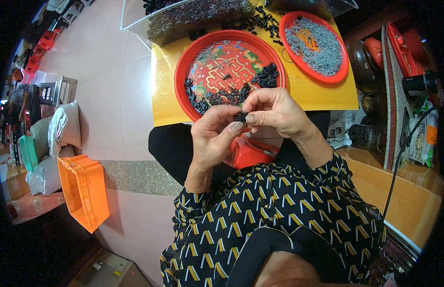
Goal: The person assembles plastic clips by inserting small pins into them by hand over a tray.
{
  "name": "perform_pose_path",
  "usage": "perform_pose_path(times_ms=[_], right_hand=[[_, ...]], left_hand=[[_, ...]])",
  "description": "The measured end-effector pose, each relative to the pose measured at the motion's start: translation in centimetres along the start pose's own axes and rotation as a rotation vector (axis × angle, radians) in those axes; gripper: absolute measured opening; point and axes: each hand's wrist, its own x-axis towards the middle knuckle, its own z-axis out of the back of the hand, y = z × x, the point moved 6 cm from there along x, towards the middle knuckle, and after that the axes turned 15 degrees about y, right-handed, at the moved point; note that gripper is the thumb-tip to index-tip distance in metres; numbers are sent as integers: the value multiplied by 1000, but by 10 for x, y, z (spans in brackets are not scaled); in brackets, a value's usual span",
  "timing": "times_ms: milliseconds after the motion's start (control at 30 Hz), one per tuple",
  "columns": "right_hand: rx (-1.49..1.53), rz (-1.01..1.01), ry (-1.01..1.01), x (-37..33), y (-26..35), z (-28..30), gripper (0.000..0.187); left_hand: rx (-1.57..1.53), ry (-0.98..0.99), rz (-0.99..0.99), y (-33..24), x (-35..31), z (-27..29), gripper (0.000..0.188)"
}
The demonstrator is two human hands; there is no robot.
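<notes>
Just over the near rim of a red patterned tray (pixel 180 71), my two hands meet at a small black plastic part (pixel 240 116). My left hand (pixel 214 131) pinches it between thumb and fingertips. From the other side, my right hand (pixel 274 112) is closed on the same part; its exact shape is mostly covered by the fingers. Inside the tray lie small black parts (pixel 266 76), gathered mainly at the right and along the near side. A few silver screws (pixel 210 53) are scattered near its far left.
A second red tray (pixel 344 71) full of silver screws stands at the right on the yellow table (pixel 164 95). Clear bins (pixel 188 24) of dark parts stand at the far edge, with loose black pieces (pixel 264 21) between. An orange crate (pixel 95 191) sits on the floor at left.
</notes>
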Motion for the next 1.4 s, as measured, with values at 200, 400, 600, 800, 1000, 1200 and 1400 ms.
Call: perform_pose_path(times_ms=[200,400,600,800,1000,1200,1400], right_hand=[[12,11,91,2,0,-3,18],[-21,10,112,3,-3,1,20],[-62,16,113,7,-6,4,20],[151,-18,106,3,-11,12,19],[166,-46,75,-3,-13,13,21],[72,-72,53,-1,-10,13,20],[15,-87,17,-2,-7,12,18]], left_hand=[[126,-13,4,-1,-2,-1,21],[302,-43,-55,-8,1,-6,21],[309,-70,-37,2,1,-4,21],[-24,-16,-58,10,6,-5,30],[-105,-50,-68,13,4,-2,30],[-74,-45,-25,17,2,2,31],[-40,15,-40,18,5,-2,31]])
